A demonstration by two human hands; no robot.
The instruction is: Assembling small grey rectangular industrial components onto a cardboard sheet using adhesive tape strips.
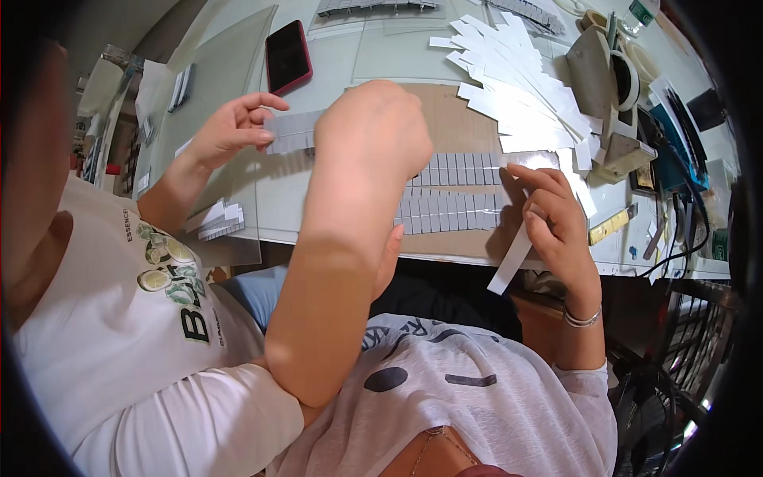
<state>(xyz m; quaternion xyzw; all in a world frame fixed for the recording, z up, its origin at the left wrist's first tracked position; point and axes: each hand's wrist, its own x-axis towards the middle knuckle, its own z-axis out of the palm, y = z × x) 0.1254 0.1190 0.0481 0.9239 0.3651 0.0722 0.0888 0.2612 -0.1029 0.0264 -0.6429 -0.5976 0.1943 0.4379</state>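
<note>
My right hand [554, 219], with a bracelet at the wrist, has its fingers curled around a white strip [511, 261] that hangs over the table's front edge. Its index finger reaches the right end of the upper of two rows of small grey rectangular pieces [457, 169]. The lower row [449, 211] lies just in front, both on brown cardboard [445, 248]. Of my left hand [387, 261] only a part shows behind a co-worker's forearm; its fingers are mostly hidden. The co-worker's left hand [234, 131] pinches a pale grey segmented strip [290, 133]; their other fist [377, 123] covers its right end.
The co-worker's forearm [334, 262] crosses in front of me. Many white strips [524, 87] fan out at the back right, beside a tape dispenser [596, 79]. A phone [288, 57] lies at the back left. A yellow cutter-like tool [612, 225] lies to the right.
</note>
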